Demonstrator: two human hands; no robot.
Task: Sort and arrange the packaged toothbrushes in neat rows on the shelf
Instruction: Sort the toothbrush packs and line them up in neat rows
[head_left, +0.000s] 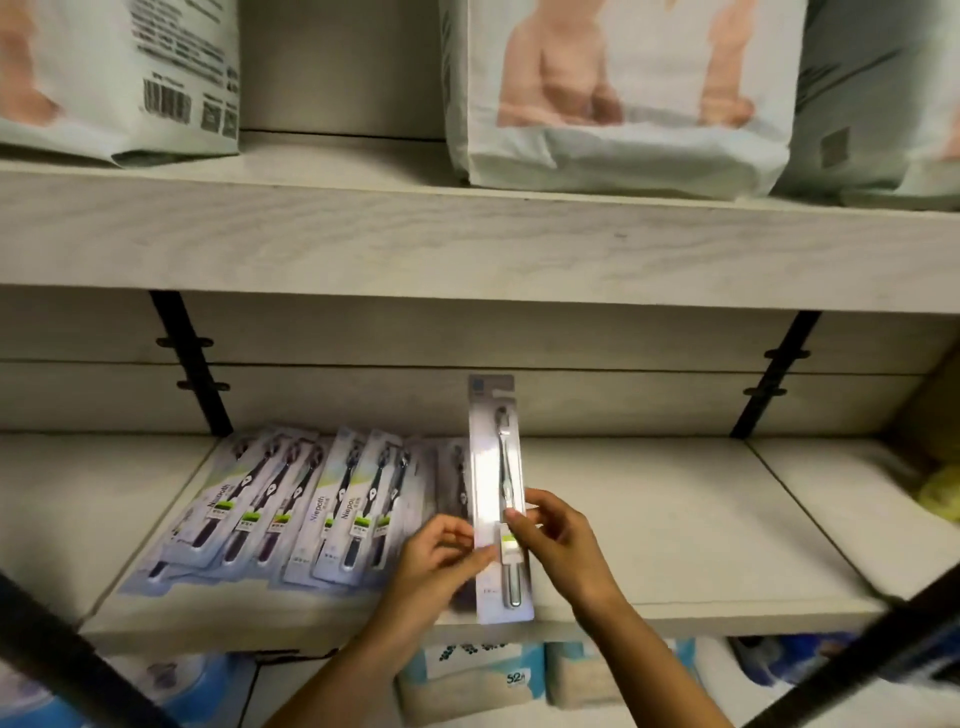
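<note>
A long white toothbrush pack with a silver-handled brush stands upright above the middle shelf. My left hand pinches its lower left edge and my right hand pinches its lower right edge. To the left, several packaged toothbrushes with dark handles and white-blue cards lie flat on the shelf in an overlapping row, slightly fanned. One darker pack lies partly hidden behind the held pack.
The upper shelf carries large soft white packages. Black brackets run down the back wall. A yellow item sits at the far right. Wrapped tissue packs fill the shelf below. Dark bars cross both lower corners.
</note>
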